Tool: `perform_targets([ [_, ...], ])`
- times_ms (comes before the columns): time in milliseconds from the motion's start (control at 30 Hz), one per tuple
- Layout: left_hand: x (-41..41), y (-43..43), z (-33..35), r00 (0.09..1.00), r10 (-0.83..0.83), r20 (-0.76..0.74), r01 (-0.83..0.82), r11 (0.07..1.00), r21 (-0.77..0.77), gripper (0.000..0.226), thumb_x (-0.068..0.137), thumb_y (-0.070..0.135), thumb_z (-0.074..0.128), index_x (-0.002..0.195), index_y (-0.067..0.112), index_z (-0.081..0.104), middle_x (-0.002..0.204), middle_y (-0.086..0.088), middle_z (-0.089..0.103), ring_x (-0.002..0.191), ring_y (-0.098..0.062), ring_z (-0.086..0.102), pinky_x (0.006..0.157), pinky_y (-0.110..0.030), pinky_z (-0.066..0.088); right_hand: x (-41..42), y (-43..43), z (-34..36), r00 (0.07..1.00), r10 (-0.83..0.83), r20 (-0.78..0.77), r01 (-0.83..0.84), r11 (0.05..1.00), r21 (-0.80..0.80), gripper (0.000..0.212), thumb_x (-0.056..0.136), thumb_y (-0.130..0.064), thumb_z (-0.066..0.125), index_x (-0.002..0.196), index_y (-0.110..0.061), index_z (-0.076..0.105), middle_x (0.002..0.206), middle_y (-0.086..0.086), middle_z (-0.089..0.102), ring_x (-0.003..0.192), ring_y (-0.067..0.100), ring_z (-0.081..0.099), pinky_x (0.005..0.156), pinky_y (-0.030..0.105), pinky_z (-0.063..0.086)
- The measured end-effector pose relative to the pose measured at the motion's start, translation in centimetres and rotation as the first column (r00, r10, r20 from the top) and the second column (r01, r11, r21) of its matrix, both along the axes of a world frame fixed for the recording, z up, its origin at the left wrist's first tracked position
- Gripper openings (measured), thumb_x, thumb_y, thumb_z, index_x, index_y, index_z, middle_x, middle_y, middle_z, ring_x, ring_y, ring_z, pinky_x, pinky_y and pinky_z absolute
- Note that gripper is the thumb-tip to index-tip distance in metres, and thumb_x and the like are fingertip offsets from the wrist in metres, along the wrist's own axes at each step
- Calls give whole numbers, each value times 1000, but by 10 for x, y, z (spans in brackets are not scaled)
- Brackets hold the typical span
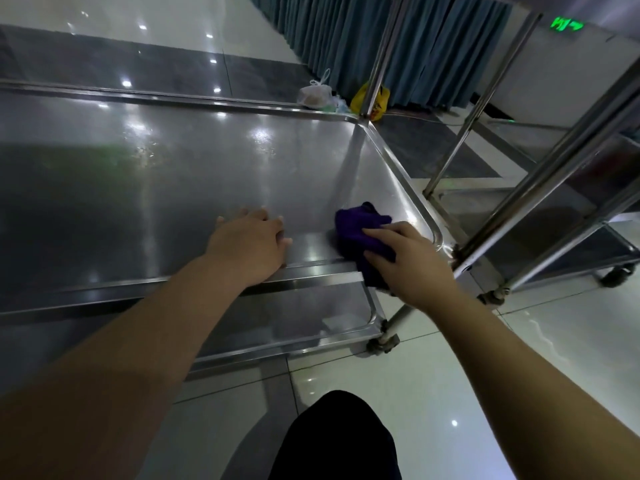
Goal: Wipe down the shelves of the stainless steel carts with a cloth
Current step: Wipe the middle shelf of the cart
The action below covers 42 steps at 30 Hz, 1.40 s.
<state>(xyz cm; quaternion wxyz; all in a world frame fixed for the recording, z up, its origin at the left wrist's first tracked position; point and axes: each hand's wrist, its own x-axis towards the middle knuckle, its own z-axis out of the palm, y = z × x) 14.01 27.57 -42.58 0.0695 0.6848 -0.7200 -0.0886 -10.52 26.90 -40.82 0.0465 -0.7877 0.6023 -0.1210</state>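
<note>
Head view puts the purple cloth (360,230) at centre right of the frame, bunched in the near right corner of the top shelf (173,168) and hanging over its rim. My right hand (412,261) grasps it, fingers curled over the wad. My left hand (249,244) lies flat on the near rim, fingers released. I judge the cloth soft, light and limp, best held bunched under the palm. The glossy steel should let it slide easily.

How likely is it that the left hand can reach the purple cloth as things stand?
Probably yes. The left hand rests on the shelf rim beside the cloth, with only bare steel between them; the right hand grips the cloth.
</note>
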Motion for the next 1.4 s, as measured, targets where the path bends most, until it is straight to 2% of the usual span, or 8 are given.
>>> perform_targets([
  [167, 33, 34, 9, 991, -59, -121, 51, 996, -73, 46, 81, 63, 43, 96, 24, 64, 104, 4, 59, 101, -20, 54, 85, -35, 45, -14, -6, 0, 925, -341, -167, 349, 937, 19, 44, 95, -46, 38, 138, -37, 37, 147, 2, 32, 123, 41, 31, 101, 49, 29],
  [267, 60, 64, 5, 1000, -15, -13, 14, 997, -76, 64, 71, 79, 33, 106, 36, 63, 117, 10, 58, 109, -21, 52, 89, -38, 46, 8, 1, -1, 912, -375, -168, 379, 925, -8, 42, 94, -46, 39, 135, -35, 42, 144, 3, 37, 121, 41, 33, 98, 47, 31],
  [400, 74, 80, -2, 990, -14, 142, 26, 996, -85, 63, 78, 71, 45, 134, 41, 44, 147, 16, 35, 124, -22, 41, 100, -36, 38, 71, 27, -8, 994, -101, -49, 97, 992, -85, 38, 88, -46, 50, 124, -36, 54, 132, -1, 49, 111, 35, 42, 91, 42, 39],
  [533, 73, 82, 0, 1000, 16, 13, -15, 995, -96, 65, 78, 65, 54, 133, 31, 49, 146, 11, 39, 129, -20, 40, 102, -35, 35, 95, 43, -11, 985, 172, 11, -170, 982, -75, 36, 89, -45, 52, 124, -36, 55, 129, -6, 51, 110, 26, 43, 88, 37, 37],
  [700, 96, 101, -2, 998, 53, -40, -59, 980, -190, 50, 79, 53, 64, 119, 23, 62, 134, 5, 53, 121, -20, 49, 94, -37, 44, 43, 28, -7, 961, -274, 36, 275, 961, -41, 35, 92, -42, 48, 126, -33, 54, 134, -2, 45, 113, 34, 39, 88, 42, 38],
  [833, 111, 113, -1, 998, 52, -26, -57, 972, -230, 41, 80, 48, 65, 113, 24, 66, 125, 6, 58, 112, -21, 54, 85, -34, 45, 58, 35, -6, 935, -350, -62, 346, 936, -65, 34, 95, -40, 43, 124, -26, 54, 132, 5, 44, 111, 38, 40, 87, 45, 39],
  [1133, 110, 130, 28, 986, 63, -155, -59, 998, 31, 36, 88, 36, 58, 115, 13, 63, 115, -7, 56, 106, -26, 54, 89, -37, 45, 161, 94, 23, 990, 119, -70, -111, 988, 107, 32, 97, -34, 41, 124, -21, 52, 131, 6, 43, 107, 30, 49, 90, 40, 44],
  [1400, 137, 204, 105, 879, 325, -349, -238, 933, 270, 25, 96, 30, 45, 107, 20, 65, 110, -4, 64, 101, -25, 58, 88, -37, 46, 191, 131, 92, 940, 330, -89, -218, 779, 588, 35, 98, -33, 43, 131, -22, 48, 127, 8, 46, 102, 26, 55, 84, 37, 47],
])
